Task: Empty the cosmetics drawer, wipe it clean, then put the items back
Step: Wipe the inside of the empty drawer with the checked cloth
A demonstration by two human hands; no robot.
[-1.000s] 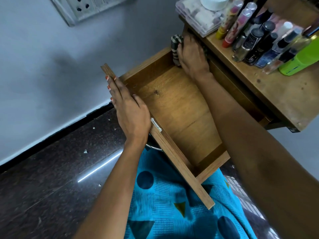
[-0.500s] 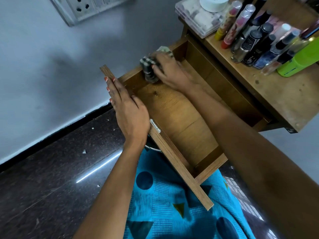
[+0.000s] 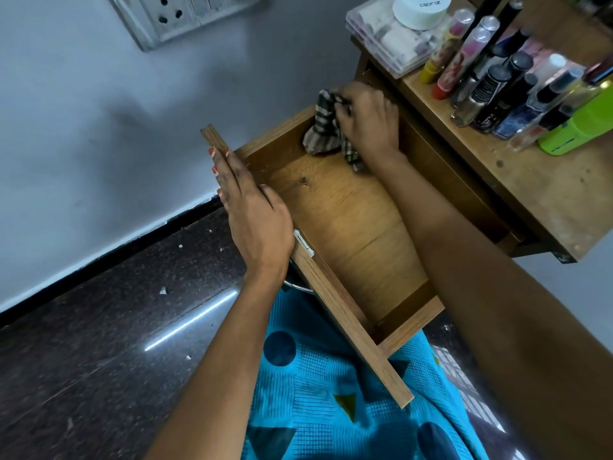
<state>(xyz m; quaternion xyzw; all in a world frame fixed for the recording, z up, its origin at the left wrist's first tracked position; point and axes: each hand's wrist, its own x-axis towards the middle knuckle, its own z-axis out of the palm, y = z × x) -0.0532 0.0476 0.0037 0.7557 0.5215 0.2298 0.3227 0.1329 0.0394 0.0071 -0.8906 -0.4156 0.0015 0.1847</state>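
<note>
While the left hand (image 3: 255, 224) lies flat on the drawer (image 3: 351, 227), the right hand (image 3: 368, 121) grips a cloth (image 3: 323, 131).

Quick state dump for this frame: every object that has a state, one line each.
drawer: pulled out, holds only the cloth.
cloth: bunched, against the drawer's wall at the far corner.
left hand: flat, fingers straight, rests on the drawer front's top edge.
right hand: grips the cloth.
bottles: upright, capped, crowded on the tabletop.
white jar: sits on the clear box.
</note>
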